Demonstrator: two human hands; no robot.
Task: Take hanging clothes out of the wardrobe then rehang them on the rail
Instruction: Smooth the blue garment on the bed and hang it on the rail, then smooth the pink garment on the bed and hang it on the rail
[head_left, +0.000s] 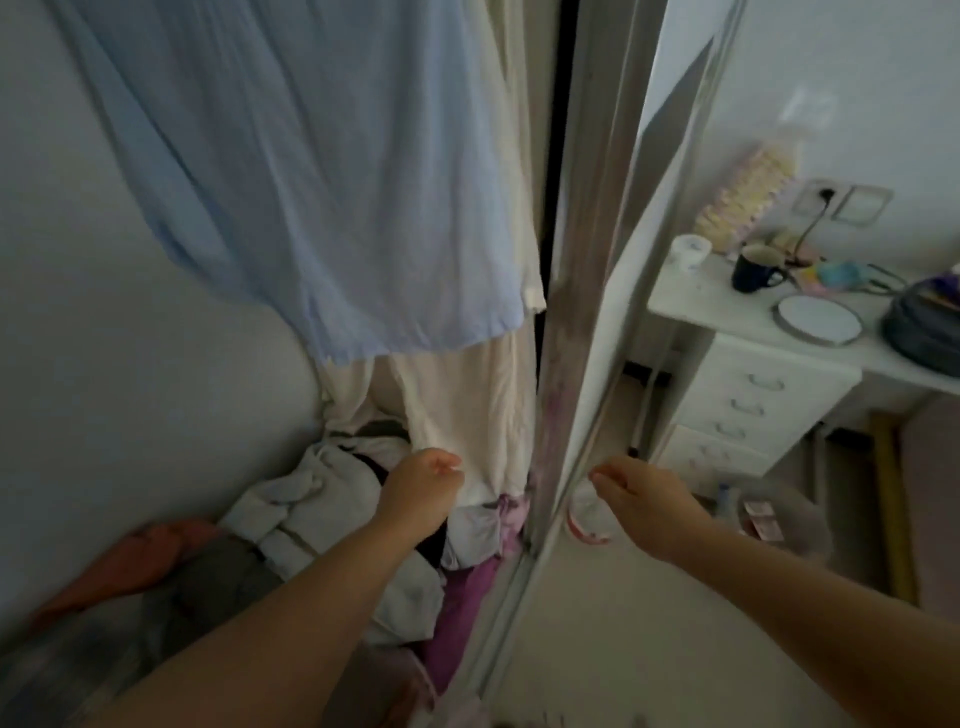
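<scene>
Head view, looking down: both bare forearms reach forward from the bottom edge. Left hand (423, 486) sits at about six o'clock, fingers loosely curled, holding nothing, its fingertips just at the hem of the cream garment (467, 410). Right hand (641, 493) is out at four o'clock, fingers relaxed and slightly bent, gripping nothing, in front of the mirrored sliding door (587, 291).

That door's metal edge cuts the frame from twelve down to six, and the wardrobe opening lies to its left. A pale wall (104, 338) closes the opening at nine o'clock, so the free gap is narrow.

Inside the wardrobe, a light blue garment (322, 182) hangs from the top of frame at eleven o'clock, overlapping the longer cream one behind it. On the wardrobe floor lies a heap of crumpled clothes (322, 509): white, grey, purple, orange.

At three o'clock, a white desk (727, 306) with drawers carries a dark mug (756, 267) and a round plate (820, 317).
</scene>
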